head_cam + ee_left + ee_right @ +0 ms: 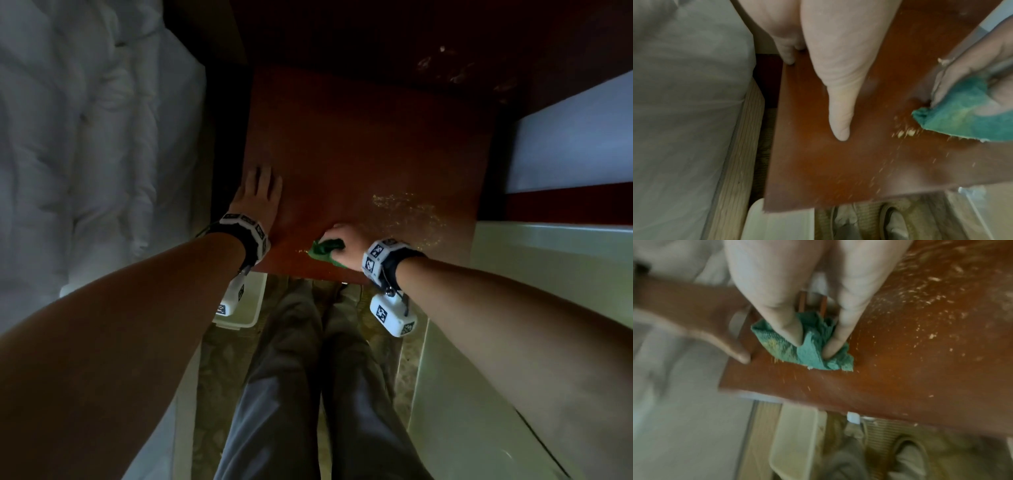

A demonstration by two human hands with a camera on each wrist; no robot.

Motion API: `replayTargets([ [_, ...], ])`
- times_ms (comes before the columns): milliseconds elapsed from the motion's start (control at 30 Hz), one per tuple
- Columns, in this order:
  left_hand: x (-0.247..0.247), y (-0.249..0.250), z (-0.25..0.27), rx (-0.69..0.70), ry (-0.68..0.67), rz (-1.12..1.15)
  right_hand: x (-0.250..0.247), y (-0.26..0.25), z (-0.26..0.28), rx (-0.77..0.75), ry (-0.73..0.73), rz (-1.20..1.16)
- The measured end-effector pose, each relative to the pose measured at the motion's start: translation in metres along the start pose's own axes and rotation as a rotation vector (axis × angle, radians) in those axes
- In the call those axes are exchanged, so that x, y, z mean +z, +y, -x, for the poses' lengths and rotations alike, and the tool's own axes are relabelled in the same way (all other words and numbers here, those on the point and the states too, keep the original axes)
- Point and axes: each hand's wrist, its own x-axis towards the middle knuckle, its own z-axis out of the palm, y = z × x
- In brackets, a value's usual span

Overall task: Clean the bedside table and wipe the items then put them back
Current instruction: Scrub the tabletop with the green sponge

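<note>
On the bedside table (359,144), the right hand (342,240) pinches a green cloth (325,247) near its front edge; the left hand (257,195) lies flat, fingers straight, at its left edge. Only the wrist views show pale crumbs (931,296) clearly.

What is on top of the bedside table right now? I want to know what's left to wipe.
Pale crumbs scatter over the bedside table. The left hand rests flat; the right hand presses a green cloth, hiding what's beneath.

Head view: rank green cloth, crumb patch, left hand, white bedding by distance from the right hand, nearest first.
1. green cloth: gripped in the right hand, near the table's front edge.
2. crumb patch: on the tabletop just beyond and right of it.
3. left hand: flat at the table's left edge.
4. white bedding: far left, past the table.
</note>
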Motion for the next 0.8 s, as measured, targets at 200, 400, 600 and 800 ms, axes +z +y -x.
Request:
replayTargets([
  [200,-0.031,0.017,-0.01,0.065,0.097,0.048,-0.038,0.014,0.01,0.198,0.256,-0.347],
  [400,-0.055,0.058,-0.034,0.145,0.126,0.08,-0.084,0.055,0.019,0.328,0.569,-0.35],
  [600,-0.057,0.084,-0.048,0.129,0.031,0.088,-0.114,0.105,0.017,0.514,0.763,-0.251],
  [800,-0.048,0.092,-0.05,0.107,0.019,-0.005,-0.108,0.11,0.008,0.453,0.664,-0.363],
])
